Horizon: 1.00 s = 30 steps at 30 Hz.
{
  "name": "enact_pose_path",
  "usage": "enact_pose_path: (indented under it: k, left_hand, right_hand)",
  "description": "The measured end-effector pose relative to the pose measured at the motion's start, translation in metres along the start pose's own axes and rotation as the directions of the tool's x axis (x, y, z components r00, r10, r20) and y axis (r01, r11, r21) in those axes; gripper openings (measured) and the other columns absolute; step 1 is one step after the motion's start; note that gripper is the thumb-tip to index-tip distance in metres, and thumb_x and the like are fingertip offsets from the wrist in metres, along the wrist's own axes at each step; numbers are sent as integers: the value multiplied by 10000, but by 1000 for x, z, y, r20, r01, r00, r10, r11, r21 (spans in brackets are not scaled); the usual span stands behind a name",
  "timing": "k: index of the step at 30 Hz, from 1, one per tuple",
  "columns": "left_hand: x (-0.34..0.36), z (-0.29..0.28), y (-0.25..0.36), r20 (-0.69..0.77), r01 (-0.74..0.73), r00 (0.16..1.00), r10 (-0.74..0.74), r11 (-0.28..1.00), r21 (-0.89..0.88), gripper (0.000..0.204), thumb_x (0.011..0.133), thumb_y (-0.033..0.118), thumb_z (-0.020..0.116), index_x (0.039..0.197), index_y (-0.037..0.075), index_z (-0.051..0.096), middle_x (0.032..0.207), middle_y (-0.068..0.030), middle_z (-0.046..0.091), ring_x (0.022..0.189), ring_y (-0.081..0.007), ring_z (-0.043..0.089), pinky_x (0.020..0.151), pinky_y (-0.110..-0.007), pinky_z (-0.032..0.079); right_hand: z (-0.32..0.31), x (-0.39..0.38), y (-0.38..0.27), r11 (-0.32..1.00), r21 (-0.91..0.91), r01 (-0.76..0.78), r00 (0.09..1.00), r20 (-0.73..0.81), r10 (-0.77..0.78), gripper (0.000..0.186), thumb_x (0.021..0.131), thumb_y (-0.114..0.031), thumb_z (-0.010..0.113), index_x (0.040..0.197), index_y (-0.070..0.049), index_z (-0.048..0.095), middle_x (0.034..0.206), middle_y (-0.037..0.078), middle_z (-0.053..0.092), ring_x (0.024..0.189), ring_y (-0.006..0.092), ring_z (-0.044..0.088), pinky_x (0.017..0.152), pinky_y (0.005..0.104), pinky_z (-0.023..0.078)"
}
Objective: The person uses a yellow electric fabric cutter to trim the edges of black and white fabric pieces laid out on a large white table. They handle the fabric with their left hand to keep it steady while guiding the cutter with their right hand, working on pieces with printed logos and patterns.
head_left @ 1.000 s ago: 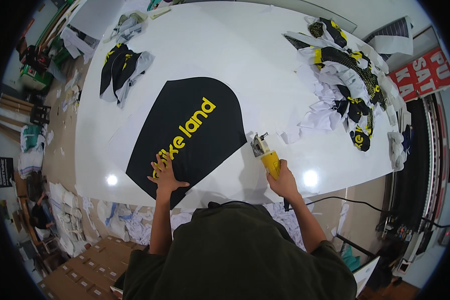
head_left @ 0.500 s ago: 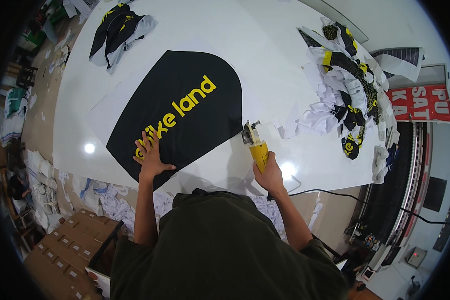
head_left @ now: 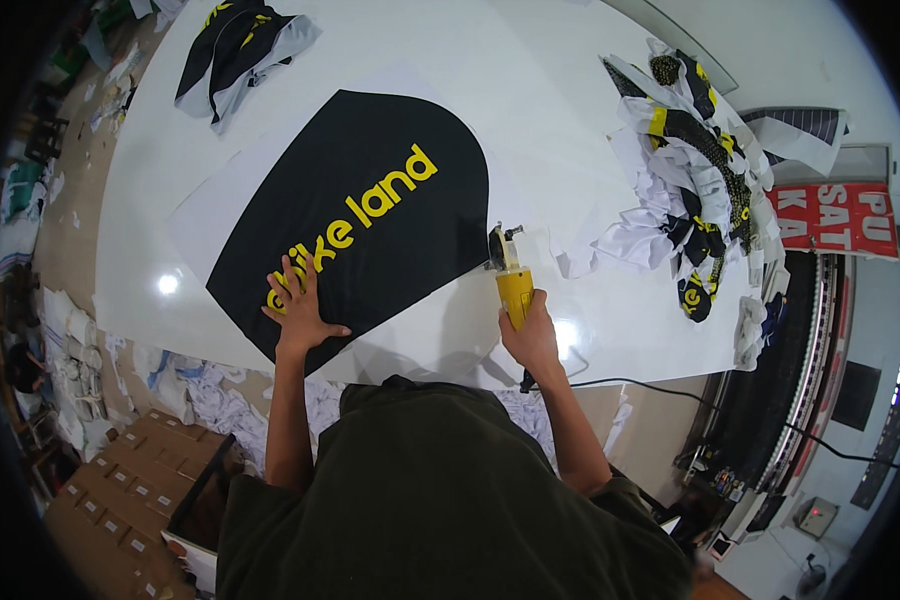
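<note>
A black fabric panel [head_left: 390, 235] with large yellow lettering lies flat on the white table [head_left: 570, 120]. My left hand [head_left: 304, 314] rests on its lower left part, fingers spread and pressing down on the lettering. In my right hand [head_left: 532, 340] is a yellow electric rotary fabric cutter [head_left: 515, 292], gripped round its body. The cutter's metal head is at the panel's right edge, near the lower right corner; whether the blade touches the fabric is too small to tell. A black cord [head_left: 650, 387] trails from the cutter to the right.
Crumpled black, white and yellow fabric scraps [head_left: 705, 190] are heaped along the table's right side. Another folded black and yellow piece [head_left: 235, 60] lies at the far left. Brown cartons [head_left: 130, 490] and white scraps [head_left: 220, 405] are on the floor below. A long machine [head_left: 790, 370] stands right.
The cutter has turned a little more upright and moved slightly up along the panel's right edge with my right hand. My left hand stays on the fabric.
</note>
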<state>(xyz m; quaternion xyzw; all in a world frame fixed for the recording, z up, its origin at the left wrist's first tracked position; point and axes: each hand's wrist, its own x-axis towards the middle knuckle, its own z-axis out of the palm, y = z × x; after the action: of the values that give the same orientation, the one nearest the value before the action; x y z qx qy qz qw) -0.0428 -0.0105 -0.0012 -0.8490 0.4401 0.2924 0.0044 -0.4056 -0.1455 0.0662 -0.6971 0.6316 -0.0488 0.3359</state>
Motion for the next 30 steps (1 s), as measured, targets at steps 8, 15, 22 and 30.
enact_pose_path:
  k: [8, 15, 22, 30]
  left_hand:
    - [3, 3, -3, 12, 7, 1000, -7, 999, -33, 1624, 387, 468, 1016, 1678, 256, 54, 1731, -145, -161, 1551, -519, -145, 1032, -899, 147]
    - [1, -2, 0, 28, 31, 999, -30, 999, -39, 1629, 376, 448, 1024, 1677, 278, 58, 1732, -129, -169, 1556, -506, -148, 1049, -892, 135]
    - [1, -5, 3, 51, 57, 997, -56, 998, -16, 1617, 398, 420, 1026, 1674, 308, 39, 1732, -124, -166, 1561, -495, -133, 1063, -885, 147]
    - [5, -4, 5, 75, 80, 994, -80, 997, 13, 1630, 407, 394, 1037, 1673, 305, 15, 1730, -138, -155, 1559, -511, -107, 1074, -878, 154]
  right_hand:
    - [15, 27, -13, 999, -36, -11, 995, -101, 8, 493, 921, -265, 692, 1154, 35, 378, 953, 387, 660, 872, 561, 669, 770, 575, 548]
    - [6, 65, -29, 998, -64, -2, 995, -102, -4, 484, 918, -274, 690, 1110, 38, 375, 921, 404, 661, 830, 563, 679, 731, 557, 572]
    - [-5, 99, -37, 994, -106, 35, 995, -88, -45, 487, 899, -268, 690, 1127, 37, 387, 931, 355, 663, 868, 533, 675, 769, 571, 557]
    - [-22, 135, -38, 988, -135, 79, 996, -25, -83, 489, 890, -268, 694, 1128, 33, 390, 945, 350, 670, 911, 529, 678, 798, 566, 563]
